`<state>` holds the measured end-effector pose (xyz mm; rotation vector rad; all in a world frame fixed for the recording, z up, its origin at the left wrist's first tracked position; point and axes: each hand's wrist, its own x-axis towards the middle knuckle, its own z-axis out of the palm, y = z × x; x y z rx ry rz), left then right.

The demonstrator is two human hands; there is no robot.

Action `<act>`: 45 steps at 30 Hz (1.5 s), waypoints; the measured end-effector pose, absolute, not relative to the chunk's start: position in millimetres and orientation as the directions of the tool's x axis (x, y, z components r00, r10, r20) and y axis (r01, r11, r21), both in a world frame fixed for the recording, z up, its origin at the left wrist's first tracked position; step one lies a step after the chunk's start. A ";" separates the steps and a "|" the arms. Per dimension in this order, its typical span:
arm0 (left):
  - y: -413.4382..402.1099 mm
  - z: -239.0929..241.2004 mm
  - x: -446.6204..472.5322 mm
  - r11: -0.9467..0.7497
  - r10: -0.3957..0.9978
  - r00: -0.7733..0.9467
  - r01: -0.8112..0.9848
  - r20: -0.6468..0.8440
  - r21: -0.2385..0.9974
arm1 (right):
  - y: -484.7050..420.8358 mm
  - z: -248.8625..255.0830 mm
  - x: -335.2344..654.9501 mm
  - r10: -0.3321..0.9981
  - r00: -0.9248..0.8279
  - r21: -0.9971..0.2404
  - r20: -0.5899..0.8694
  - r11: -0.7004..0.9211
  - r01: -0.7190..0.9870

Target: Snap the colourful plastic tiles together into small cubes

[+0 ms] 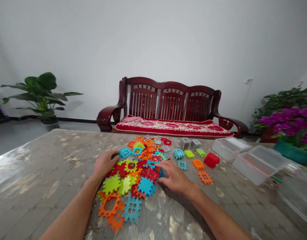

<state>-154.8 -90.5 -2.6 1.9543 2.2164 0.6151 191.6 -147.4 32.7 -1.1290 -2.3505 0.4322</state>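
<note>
A heap of flat, toothed plastic building tiles [133,170] in orange, red, blue and lime lies on the marbled table [43,180]. My left hand [104,165] rests on the heap's left edge, fingers curled over red and blue tiles. My right hand [174,178] lies flat at the heap's right edge, fingers stretched toward red and blue tiles. To the right, separate stacks sit apart: grey cubes [185,143], a blue stack [178,153], lime pieces [189,154], orange tiles [198,164] and a red stack [211,160].
Two clear plastic boxes [253,163] stand at the table's right, with more clear plastic beyond them. Behind the table are a dark wooden bench [168,106] with a red cushion, a green potted plant [42,95] at left and purple flowers [290,123] at right.
</note>
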 end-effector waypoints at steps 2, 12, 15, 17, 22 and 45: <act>-90.9 -2.3 -154.3 0.084 0.971 -0.162 0.923 0.178 0.376 | -148.7 33.9 181.9 0.733 -0.625 -0.395 0.267 0.675 0.623; -89.0 -7.0 -155.8 0.063 0.957 -0.169 0.914 0.235 0.401 | -149.2 26.6 172.6 0.671 -0.677 -0.250 0.303 0.742 0.623; -89.2 -6.3 -155.6 0.075 0.959 -0.174 0.916 0.223 0.394 | -152.9 25.5 175.3 0.674 -0.637 -0.293 0.373 0.738 0.608; -89.6 -5.8 -155.4 0.077 0.962 -0.171 0.917 0.213 0.391 | -152.7 27.9 180.0 0.710 -0.584 -0.351 0.393 0.703 0.619; -89.7 -6.6 -155.8 0.060 0.960 -0.161 0.918 0.231 0.392 | -141.1 37.6 206.7 0.895 -0.323 -0.589 0.309 0.446 0.674; -88.4 -5.5 -156.5 0.082 0.969 -0.162 0.921 0.185 0.380 | -160.4 33.9 216.5 0.965 -0.211 -0.241 0.159 0.245 0.939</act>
